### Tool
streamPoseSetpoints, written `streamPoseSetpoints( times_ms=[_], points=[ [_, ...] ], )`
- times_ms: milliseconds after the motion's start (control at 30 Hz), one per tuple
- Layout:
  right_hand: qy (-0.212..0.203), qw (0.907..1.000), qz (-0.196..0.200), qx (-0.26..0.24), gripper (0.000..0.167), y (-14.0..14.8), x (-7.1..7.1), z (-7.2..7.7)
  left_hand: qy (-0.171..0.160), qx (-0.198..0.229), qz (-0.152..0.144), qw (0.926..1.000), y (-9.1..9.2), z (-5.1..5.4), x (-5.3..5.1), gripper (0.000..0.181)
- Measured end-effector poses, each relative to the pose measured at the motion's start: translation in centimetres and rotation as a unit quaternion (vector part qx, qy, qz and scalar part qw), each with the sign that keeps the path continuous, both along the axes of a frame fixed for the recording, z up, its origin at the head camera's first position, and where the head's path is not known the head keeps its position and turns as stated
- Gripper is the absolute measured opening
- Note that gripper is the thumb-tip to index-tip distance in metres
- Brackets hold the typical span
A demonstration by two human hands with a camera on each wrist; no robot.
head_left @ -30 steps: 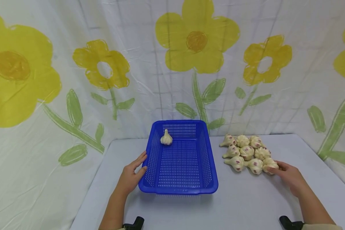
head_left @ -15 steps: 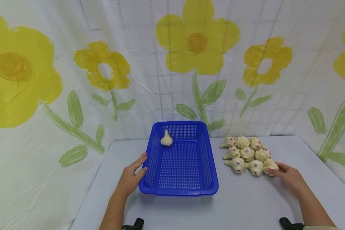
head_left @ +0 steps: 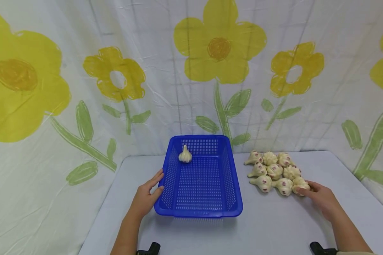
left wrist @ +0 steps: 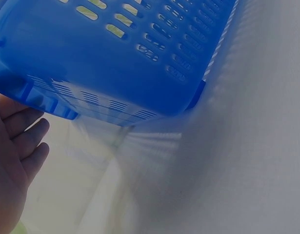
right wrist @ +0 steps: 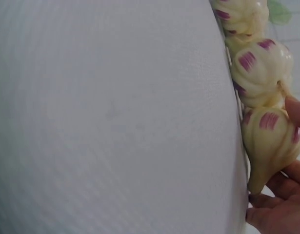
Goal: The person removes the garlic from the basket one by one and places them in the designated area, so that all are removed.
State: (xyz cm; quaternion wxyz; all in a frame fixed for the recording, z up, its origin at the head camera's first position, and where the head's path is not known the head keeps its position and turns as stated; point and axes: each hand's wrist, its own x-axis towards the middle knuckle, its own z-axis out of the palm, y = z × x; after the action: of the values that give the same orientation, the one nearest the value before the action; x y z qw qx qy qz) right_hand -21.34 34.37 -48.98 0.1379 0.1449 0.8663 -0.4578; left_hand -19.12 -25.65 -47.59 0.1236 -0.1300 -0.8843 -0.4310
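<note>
My left hand rests with extended fingers against the left rim of a blue plastic basket. In the left wrist view the fingers lie by the basket's edge. One garlic bulb stands stem up in the basket's far left corner. At the right, my right hand holds the nearest right garlic bulb of a tight group between thumb and fingers. That bulb, cream with purple marks, shows closely in the right wrist view, the thumb on one side and fingertips on the other.
The other garlic bulbs lie in rows on the white table, touching one another, right of the basket. Behind the table hangs a white curtain with yellow flowers. Black wrist straps show at the bottom edge.
Both hands, the basket and the garlic bulbs keep their places. Only the head view has shifted slightly, so the scene sits a little lower.
</note>
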Motion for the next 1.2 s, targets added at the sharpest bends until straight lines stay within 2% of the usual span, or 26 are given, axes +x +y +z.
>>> streamPoseSetpoints(
  times_ms=[300, 567, 733, 933, 1067, 1200],
  points=[
    [0.015, 0.9999, 0.007, -0.003, 0.1, -0.1, -0.2, 0.1, 0.007, 0.004, -0.002, 1.0, -0.2, 0.1, 0.0, 0.047],
    [0.021, 0.9997, -0.006, -0.008, 0.1, -0.1, -0.4, 0.1, 0.003, 0.006, 0.0, 1.0, -0.1, 0.1, 0.1, 0.048],
    [0.022, 0.9997, -0.012, -0.003, 0.097, 0.1, -0.3, 0.7, 0.003, 0.012, -0.003, 0.9999, 0.0, 0.0, 0.1, 0.047],
    [0.014, 0.9995, -0.01, -0.027, 0.099, -0.3, -0.2, 3.1, 0.008, 0.015, -0.013, 0.9998, 0.1, -0.1, -0.1, 0.046],
    [0.073, 0.9969, -0.006, -0.028, 0.094, -1.9, -0.9, 5.2, 0.005, 0.015, -0.008, 0.9998, 0.1, -0.1, -0.1, 0.046],
    [0.136, 0.99, 0.008, -0.038, 0.09, -4.6, -2.0, 7.8, 0.003, 0.016, -0.007, 0.9998, 0.0, -0.1, 0.0, 0.046]
  ],
)
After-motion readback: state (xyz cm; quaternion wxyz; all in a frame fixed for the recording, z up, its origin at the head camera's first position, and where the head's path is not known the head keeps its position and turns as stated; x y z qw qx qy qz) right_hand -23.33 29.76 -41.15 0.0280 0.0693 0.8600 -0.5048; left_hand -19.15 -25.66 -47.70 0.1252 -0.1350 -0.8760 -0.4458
